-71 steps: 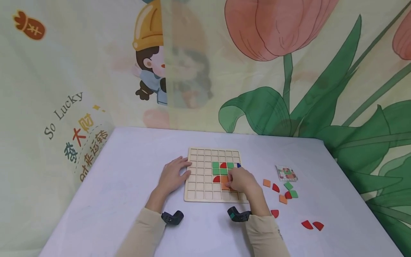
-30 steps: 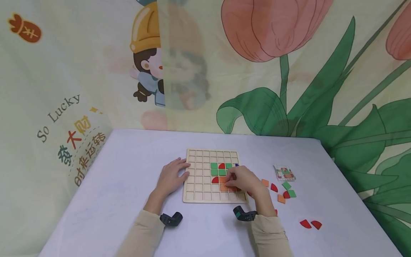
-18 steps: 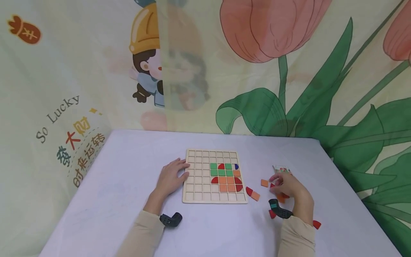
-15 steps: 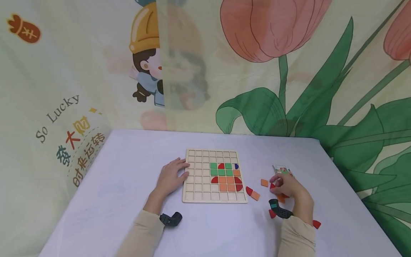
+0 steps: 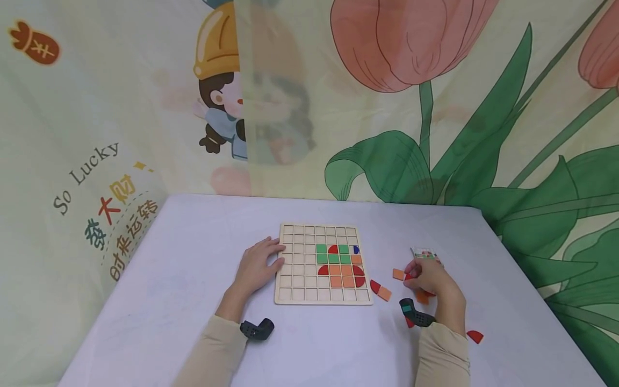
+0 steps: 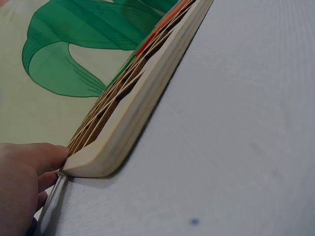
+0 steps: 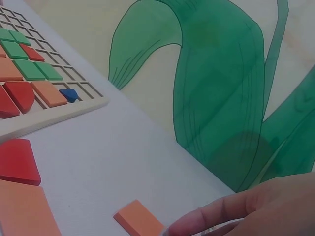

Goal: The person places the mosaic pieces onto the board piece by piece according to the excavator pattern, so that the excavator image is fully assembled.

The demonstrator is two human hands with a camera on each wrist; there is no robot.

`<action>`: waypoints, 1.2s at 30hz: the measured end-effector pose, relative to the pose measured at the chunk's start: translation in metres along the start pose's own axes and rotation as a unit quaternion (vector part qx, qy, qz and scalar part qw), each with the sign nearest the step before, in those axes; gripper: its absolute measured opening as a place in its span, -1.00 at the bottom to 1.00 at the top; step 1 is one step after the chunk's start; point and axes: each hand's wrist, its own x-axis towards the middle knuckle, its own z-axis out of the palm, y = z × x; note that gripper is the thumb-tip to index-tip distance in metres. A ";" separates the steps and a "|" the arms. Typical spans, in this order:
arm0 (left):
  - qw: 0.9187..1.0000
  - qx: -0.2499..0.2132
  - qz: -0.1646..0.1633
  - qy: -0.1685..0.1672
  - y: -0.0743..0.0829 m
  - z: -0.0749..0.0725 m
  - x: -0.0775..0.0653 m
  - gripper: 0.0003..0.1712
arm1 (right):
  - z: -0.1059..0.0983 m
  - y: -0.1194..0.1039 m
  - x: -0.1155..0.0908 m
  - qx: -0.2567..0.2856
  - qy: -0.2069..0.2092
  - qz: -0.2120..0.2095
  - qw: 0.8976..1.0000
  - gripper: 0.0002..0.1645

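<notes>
A wooden grid board (image 5: pixel 296 279) lies on the table, with green, red, orange and blue pieces in cells on its right half. My left hand (image 5: pixel 258 267) rests against the board's left edge; the left wrist view has the thumb (image 6: pixel 49 156) touching the rim near a corner. Right of the board, my right hand (image 5: pixel 430 278) pinches a red quarter-circle tile (image 5: pixel 408 277) between thumb and fingertips. An orange square tile (image 5: pixel 398 274) lies beside those fingertips. In the right wrist view the hand (image 7: pixel 266 211) shows only partly, and the red tile is hidden there.
A red quarter-circle (image 5: pixel 375 286) and an orange square (image 5: pixel 384 293) lie near the board's right edge. A small pattern card (image 5: pixel 425 252) is partly behind the right hand. Another red piece (image 5: pixel 475 336) lies right of the right sleeve. More pieces are partly covered by that hand.
My right hand has left the board and moved right to the loose tiles, where its fingers have closed on a red one. Red and orange pieces now show in the cells it covered. The left hand stays.
</notes>
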 end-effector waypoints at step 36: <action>1.000 -0.002 -0.003 0.001 0.000 0.000 -0.001 -0.57 | 0.054 -0.100 0.010 0.021 0.003 -0.178 0.984 -0.91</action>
